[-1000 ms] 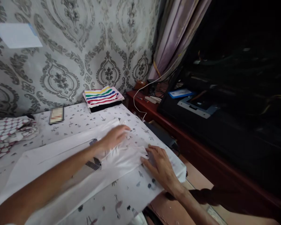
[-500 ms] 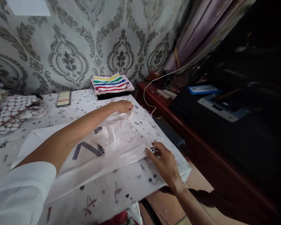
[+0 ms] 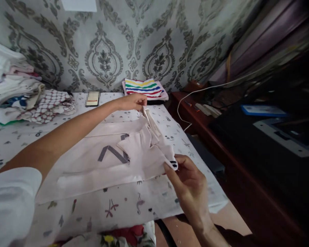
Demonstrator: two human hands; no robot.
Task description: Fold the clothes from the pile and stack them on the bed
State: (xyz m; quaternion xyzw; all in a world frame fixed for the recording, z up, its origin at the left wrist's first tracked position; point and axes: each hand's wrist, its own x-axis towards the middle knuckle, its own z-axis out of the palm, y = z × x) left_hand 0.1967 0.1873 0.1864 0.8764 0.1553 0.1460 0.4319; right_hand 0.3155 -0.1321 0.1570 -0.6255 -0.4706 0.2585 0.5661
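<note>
A white shirt (image 3: 108, 171) with black striped lettering lies on the patterned sheet (image 3: 126, 206), bunched at its right end. My left hand (image 3: 134, 102) reaches across from the left and pinches the shirt's far edge, lifting it a little. The near right corner, which has a dark striped trim, is held between the thumb and fingers of my right hand (image 3: 186, 176). Folds of fabric run between the two hands.
Folded striped cloth (image 3: 142, 87) sits on a small stack by the wall. A small card-like item (image 3: 92, 98) lies left of it. Crumpled clothes (image 3: 23, 99) are heaped at the left. A dark red desk (image 3: 203, 121) with a white cable stands at the right.
The view has swung left, bringing more of the clothes heap into sight. My left hand has raised the shirt's far edge, stretching the bunched part more. My right hand keeps its hold on the corner.
</note>
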